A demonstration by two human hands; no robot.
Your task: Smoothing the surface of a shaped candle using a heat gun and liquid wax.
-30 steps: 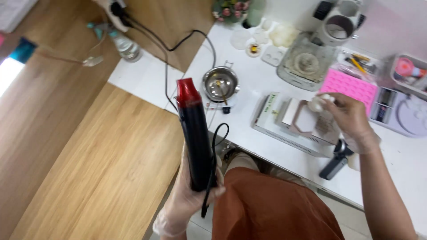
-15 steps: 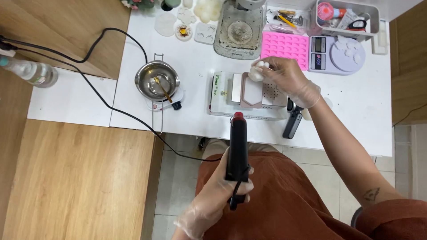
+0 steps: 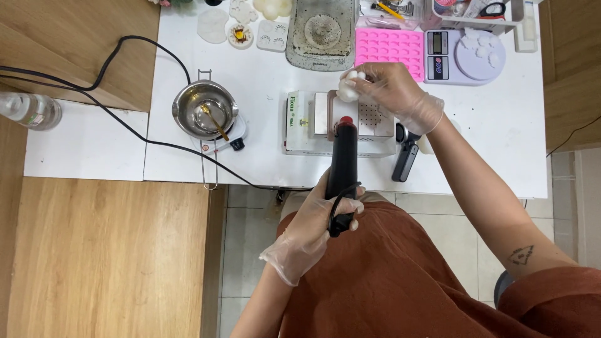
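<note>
My left hand, in a clear glove, grips a black heat gun with a red nozzle that points up the table toward a white box. My right hand, also gloved, holds a small white lumpy wax piece just above a brown hexagonal mould on that box. The gun's nozzle tip sits a little below the white piece. A black cord runs from the gun off to the left.
A steel melting pot with a spoon stands on a small hotplate at left. A pink silicone mould, a digital scale, a grey tray and white wax shapes line the back. A black handle lies beside the box.
The view swung from the wooden floor to over the table. My left hand brought the heat gun up and forward until its nozzle reached the box. My right hand kept holding the white piece.
</note>
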